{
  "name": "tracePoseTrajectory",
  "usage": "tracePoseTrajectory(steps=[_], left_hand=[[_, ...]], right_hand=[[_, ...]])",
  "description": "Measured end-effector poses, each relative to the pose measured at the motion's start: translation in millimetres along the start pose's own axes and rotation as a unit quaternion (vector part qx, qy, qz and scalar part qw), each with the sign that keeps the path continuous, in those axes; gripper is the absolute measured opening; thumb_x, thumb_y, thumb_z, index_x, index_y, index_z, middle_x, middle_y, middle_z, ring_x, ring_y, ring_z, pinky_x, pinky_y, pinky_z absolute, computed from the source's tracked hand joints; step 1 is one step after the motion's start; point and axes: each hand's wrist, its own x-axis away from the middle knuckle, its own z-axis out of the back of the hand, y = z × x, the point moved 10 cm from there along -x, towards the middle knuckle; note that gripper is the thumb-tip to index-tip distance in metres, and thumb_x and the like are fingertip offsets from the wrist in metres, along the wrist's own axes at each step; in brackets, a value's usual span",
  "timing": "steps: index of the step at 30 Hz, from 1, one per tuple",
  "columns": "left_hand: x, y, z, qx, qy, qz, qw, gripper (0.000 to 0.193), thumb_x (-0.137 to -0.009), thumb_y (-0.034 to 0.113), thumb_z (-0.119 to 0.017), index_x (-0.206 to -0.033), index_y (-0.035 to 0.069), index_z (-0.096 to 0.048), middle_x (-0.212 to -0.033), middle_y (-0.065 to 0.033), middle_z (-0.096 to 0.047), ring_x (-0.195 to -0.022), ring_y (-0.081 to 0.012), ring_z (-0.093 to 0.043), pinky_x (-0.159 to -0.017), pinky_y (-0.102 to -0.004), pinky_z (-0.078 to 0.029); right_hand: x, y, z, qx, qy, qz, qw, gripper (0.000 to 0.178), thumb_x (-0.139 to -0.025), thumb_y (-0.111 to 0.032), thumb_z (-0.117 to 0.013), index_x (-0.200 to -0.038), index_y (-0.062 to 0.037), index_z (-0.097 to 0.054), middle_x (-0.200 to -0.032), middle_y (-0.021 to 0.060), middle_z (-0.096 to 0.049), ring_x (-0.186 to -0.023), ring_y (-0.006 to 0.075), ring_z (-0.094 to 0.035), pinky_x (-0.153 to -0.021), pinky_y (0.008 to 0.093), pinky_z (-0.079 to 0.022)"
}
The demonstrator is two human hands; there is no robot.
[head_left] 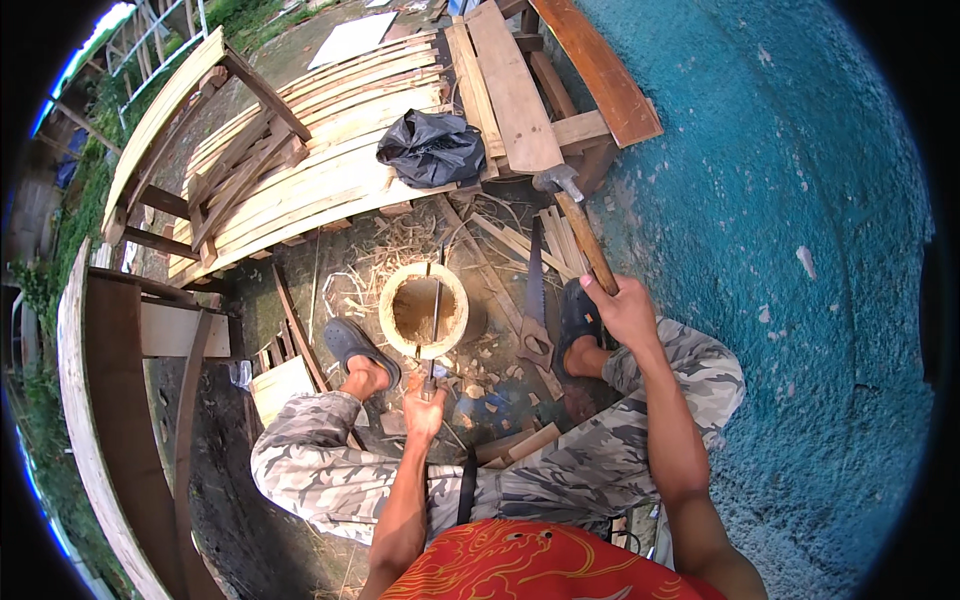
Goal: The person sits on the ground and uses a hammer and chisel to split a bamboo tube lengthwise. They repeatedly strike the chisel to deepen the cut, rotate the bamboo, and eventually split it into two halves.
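Beside a rough turquoise wall (770,300) and a spread of pale wooden slats (340,160), a hollow wooden cylinder (389,315) stands between a person's feet (355,343). The right hand (624,312) wraps around a wood-handled hammer (588,235); the left hand (424,408) is closed on the near end of a thin metal rod (436,312) spanning the cylinder's opening.

I can't see inside the bunched black bag (430,148) toward eleven o'clock. At three, the right hand (630,314) hides the lower end of the hammer handle (588,235); at seven, the left hand (424,408) covers the near end of the dark bar (436,305). The orange-brown board (602,78) at one and red shirt (545,562) near six run out of sight. Greenery (42,288) around nine is a blur, and the scattered chips (475,392) at six are too small to make out.
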Motion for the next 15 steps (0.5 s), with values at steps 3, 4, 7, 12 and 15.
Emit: tracePoseTrajectory(steps=[3, 4, 7, 12, 15], left_hand=[[5, 17, 25, -0.065, -0.023, -0.018, 0.997, 0.03, -0.082, 0.028, -0.074, -0.1, 0.004, -0.076, -0.07, -0.0134, -0.068, -0.066, -0.0188, -0.062, -0.069, -0.038, -0.051], [4, 23, 31, -0.066, -0.032, -0.038, 0.997, 0.032, -0.083, 0.03, -0.073, -0.104, 0.006, -0.076, -0.07, -0.0154, -0.067, -0.067, -0.0187, -0.062, -0.069, -0.038, -0.05], [0, 29, 40, -0.045, -0.036, -0.093, 0.994, 0.03, -0.083, 0.025, -0.075, -0.072, 0.0, -0.064, -0.06, 0.0002, -0.053, -0.058, -0.0086, -0.046, -0.055, -0.0318, -0.039], [-26, -22, 21, -0.096, -0.111, -0.005, 0.989, 0.025, -0.08, 0.02, -0.07, -0.073, -0.003, -0.063, -0.061, -0.0051, -0.059, -0.057, -0.0129, -0.051, -0.058, -0.0372, -0.044], [-32, -35, 27, -0.109, -0.107, -0.022, 0.988, 0.027, -0.08, 0.021, -0.07, -0.074, -0.004, -0.062, -0.061, -0.0079, -0.059, -0.057, -0.0152, -0.052, -0.059, -0.0377, -0.045]], right_hand=[[1, -6, -10, -0.006, -0.02, 0.012, 1.0, 0.051, -0.092, -0.05, -0.069, -0.086, 0.0009, -0.071, -0.058, 0.0137, -0.057, -0.055, 0.0267, -0.057, -0.057, 0.0413, -0.043], [2, -8, -13, -0.014, -0.029, 0.014, 0.999, 0.051, -0.092, -0.05, -0.069, -0.086, 0.0009, -0.071, -0.058, 0.0139, -0.057, -0.055, 0.0273, -0.057, -0.057, 0.0413, -0.043], [5, -12, -21, -0.005, -0.039, 0.031, 0.999, 0.051, -0.092, -0.049, -0.069, -0.085, 0.0008, -0.071, -0.06, 0.0161, -0.059, -0.056, 0.0306, -0.059, -0.057, 0.0425, -0.044], [11, -11, -36, 0.01, -0.057, 0.055, 0.997, 0.05, -0.092, -0.049, -0.069, -0.086, 0.0008, -0.071, -0.063, 0.0207, -0.062, -0.059, 0.0362, -0.063, -0.06, 0.0449, -0.047], [16, -17, -50, 0.031, -0.087, 0.064, 0.994, 0.049, -0.092, -0.048, -0.069, -0.087, 0.0012, -0.072, -0.062, 0.0212, -0.062, -0.058, 0.0365, -0.063, -0.059, 0.0449, -0.047]])
